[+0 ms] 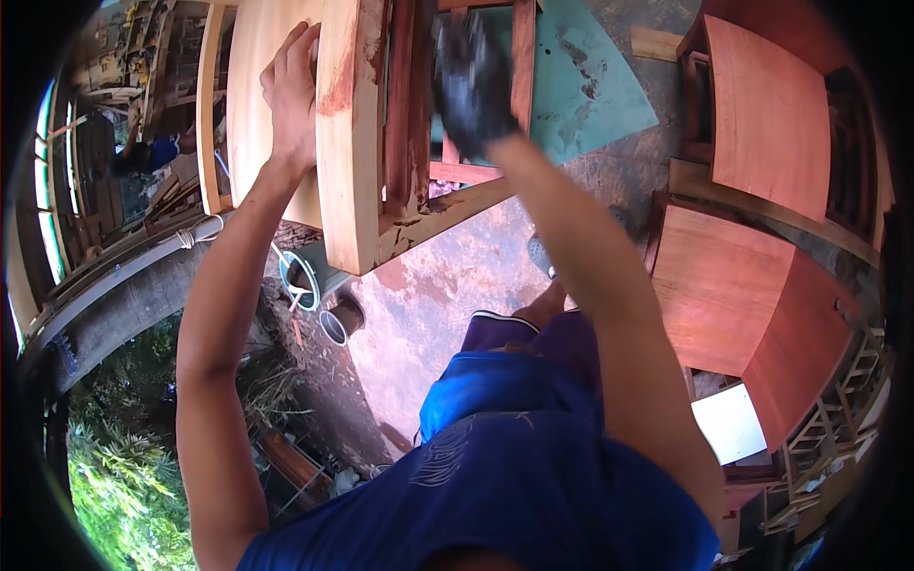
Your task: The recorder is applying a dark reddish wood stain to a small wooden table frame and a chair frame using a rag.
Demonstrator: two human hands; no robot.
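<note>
My bare left hand (pixel 290 105) grips a pale wooden post (pixel 343 209) at the top centre, its fingers bent beside a light panel (pixel 249 114) and its thumb hidden. My right hand (pixel 473 90), in a dark glove or wrapping, is motion-blurred just right of the post, over reddish-stained slats (pixel 409 124); its fingers and whatever it may hold cannot be made out. The pale piece carries uneven red-brown stain along its edges, with a lower rail (pixel 438 217) running off to the right. A teal sheet (pixel 590 95) lies beyond my right hand.
Stained wooden cabinets (pixel 766 114) and boxes (pixel 719 285) fill the right, with a white board (pixel 724 423). A bucket (pixel 297 281) and metal pot (pixel 340 324) sit on the stained floor (pixel 400 305) below the workpiece. Another person (pixel 152 152) is at the far left, among timber.
</note>
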